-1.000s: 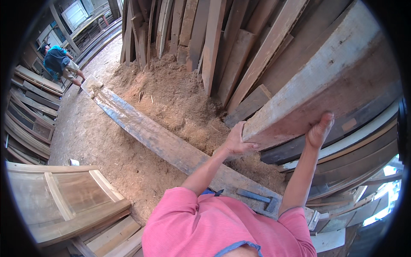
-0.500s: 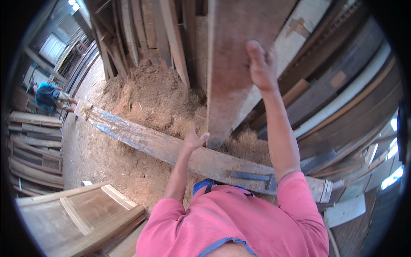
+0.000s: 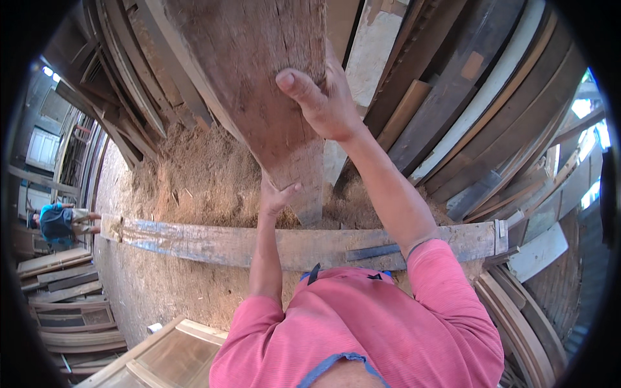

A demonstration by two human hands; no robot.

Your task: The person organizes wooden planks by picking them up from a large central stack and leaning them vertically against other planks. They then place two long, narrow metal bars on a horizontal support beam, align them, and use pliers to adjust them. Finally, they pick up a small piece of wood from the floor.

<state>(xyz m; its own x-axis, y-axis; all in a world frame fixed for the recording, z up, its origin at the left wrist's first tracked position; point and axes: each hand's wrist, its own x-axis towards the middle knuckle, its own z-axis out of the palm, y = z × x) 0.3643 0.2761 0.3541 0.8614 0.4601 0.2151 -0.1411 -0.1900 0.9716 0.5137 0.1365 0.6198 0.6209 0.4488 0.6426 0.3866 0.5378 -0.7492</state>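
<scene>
Thick reddish-brown weathered wooden plank [image 3: 242, 71] tilted up ahead of person, gripped in both hands. Right hand [image 3: 323, 103] holding its right edge — thumb on broad face, fingers wrapped behind. Left hand [image 3: 277, 199] lower down, holding left edge near bottom end, thumb across face. Bottom end close to far edge of long pale-brown wooden board with blue paint traces [image 3: 194, 241] — contact, cannot tell. Dark grey flat bar-like tool [image 3: 372, 253] lying on board. Loose brown sawdust heap [image 3: 200, 174] behind board, left of plank.
</scene>
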